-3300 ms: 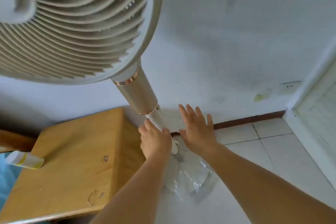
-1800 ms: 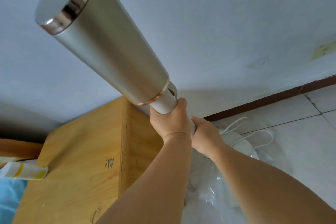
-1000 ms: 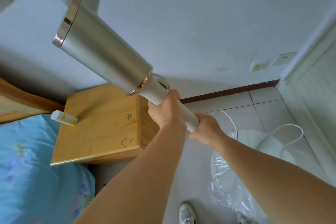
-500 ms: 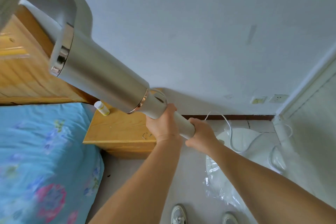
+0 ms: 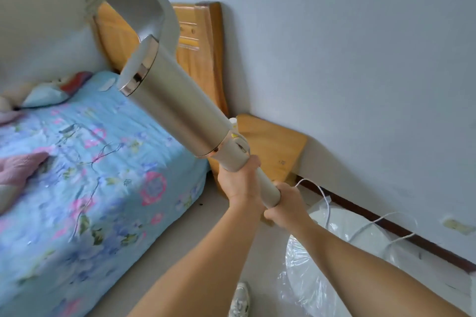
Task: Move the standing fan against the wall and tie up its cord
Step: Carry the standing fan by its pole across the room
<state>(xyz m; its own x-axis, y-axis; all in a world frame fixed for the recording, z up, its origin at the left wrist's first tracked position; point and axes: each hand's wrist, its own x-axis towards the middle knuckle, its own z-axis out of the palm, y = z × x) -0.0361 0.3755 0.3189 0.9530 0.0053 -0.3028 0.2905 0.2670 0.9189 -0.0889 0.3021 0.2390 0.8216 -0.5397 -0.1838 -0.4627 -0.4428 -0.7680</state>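
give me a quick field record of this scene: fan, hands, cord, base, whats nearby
fan pole: white, gripped by both hands
left hand: wrapped round the pole, higher up
right hand: wrapped round the pole, lower down
cord: white, loose over the base, not tied
base: round, white, partly in clear plastic, near the wall
nearby: wooden nightstand, bed with blue floral sheet

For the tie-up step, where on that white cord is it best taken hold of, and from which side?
Probably the loose arc of the cord that stands up off the fan's round base, near the wall's brown skirting. Come from above on the right, since that loop lifts clear of the plastic-wrapped base. Both the left hand and right hand now grip the pole, so one must let go first.
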